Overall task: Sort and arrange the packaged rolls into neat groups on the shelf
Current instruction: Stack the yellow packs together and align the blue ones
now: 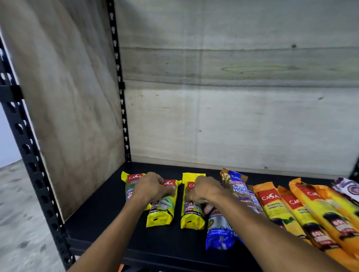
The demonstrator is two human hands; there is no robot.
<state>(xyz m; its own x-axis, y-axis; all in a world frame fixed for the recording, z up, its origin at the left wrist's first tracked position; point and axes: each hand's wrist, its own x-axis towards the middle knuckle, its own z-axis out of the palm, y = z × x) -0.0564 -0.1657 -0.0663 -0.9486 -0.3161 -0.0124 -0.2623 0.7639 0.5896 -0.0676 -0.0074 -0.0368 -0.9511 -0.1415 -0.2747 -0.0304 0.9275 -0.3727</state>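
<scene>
Head view: the black metal shelf [108, 225] carries a row of packaged rolls. The left hand [151, 187] covers much of two yellow plastic roll packs [161, 209], its curled fingers [166, 190] gripping the nearer pack's top. The right hand [205, 193] curls over a third yellow roll pack [192, 214]; whether it grips that or the blue plastic roll pack [218, 232] just beside is unclear. Long orange roll packs [274, 205] run off the right edge, blurred.
</scene>
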